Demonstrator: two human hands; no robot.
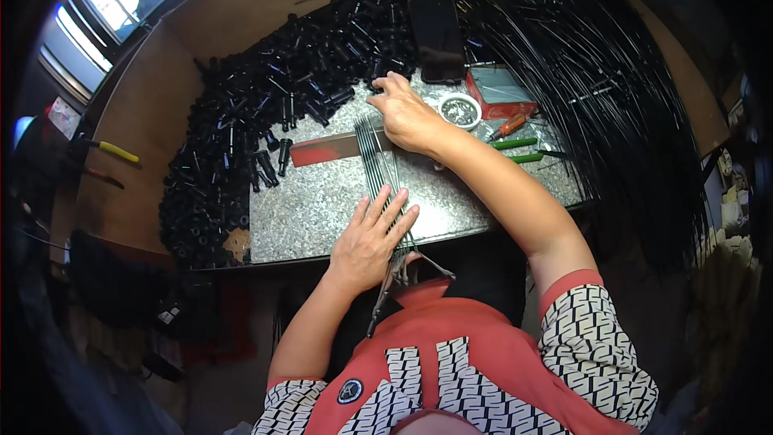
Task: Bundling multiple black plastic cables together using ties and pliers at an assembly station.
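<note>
Over a bundle of thin dark rods [375, 165] lies my left hand [370, 238], flat with its fingers stretched out and apart. The rods fan slightly on a speckled grey board [302, 213], and their near ends reach past its front edge toward my lap. Beneath them runs a flat red and grey strip [318, 151]. My right hand [405, 115] is beyond the strip's right part, beside the far rod ends. Its fingers are bent but apart, with nothing visible in them; its palm side is hidden.
Black tubular parts [282, 60] are heaped along the back and left. At right lie long black rods [612, 89], a white bowl [460, 111] of small metal pieces, a red box [503, 97], an orange-handled screwdriver [512, 124] and a green-handled tool [515, 144]. A phone [436, 36] lies behind.
</note>
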